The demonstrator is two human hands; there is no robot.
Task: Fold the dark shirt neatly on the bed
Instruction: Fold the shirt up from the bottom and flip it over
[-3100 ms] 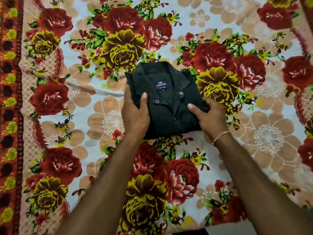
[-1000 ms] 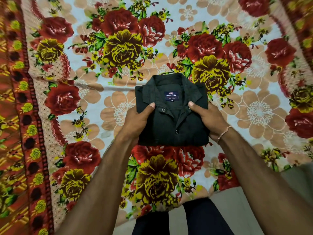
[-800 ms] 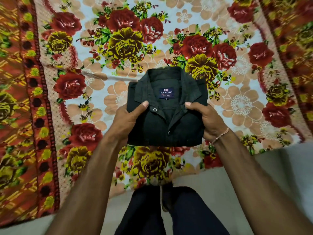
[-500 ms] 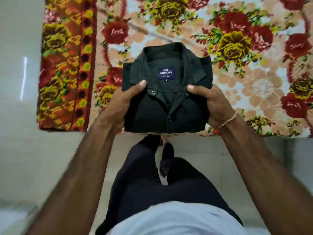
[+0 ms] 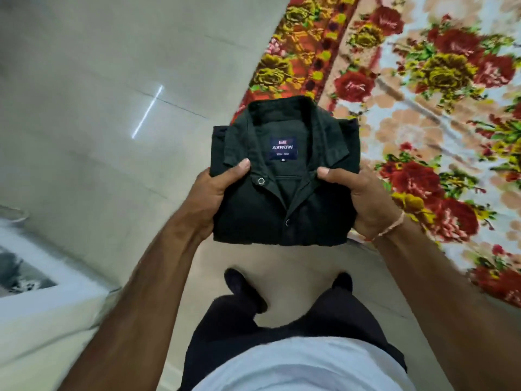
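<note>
The dark shirt (image 5: 284, 210) is folded into a compact rectangle, collar up, with a blue brand label showing inside the neck. It hangs in the air over the floor, off the bed (image 5: 439, 114). My left hand (image 5: 214, 196) grips its left edge, thumb on top near the collar. My right hand (image 5: 363, 198) grips the right edge the same way, a thin thread band at the wrist. The fingers of both hands are hidden under the shirt.
The bed with its floral red and yellow cover fills the upper right. Pale tiled floor (image 5: 98, 108) spreads to the left and below. My dark trousers and feet (image 5: 245, 289) stand under the shirt. A white object (image 5: 33, 266) sits at the left edge.
Both hands lifted the folded shirt off the bed and carried it back over the floor. The view swung left, so the bed now lies to the right.
</note>
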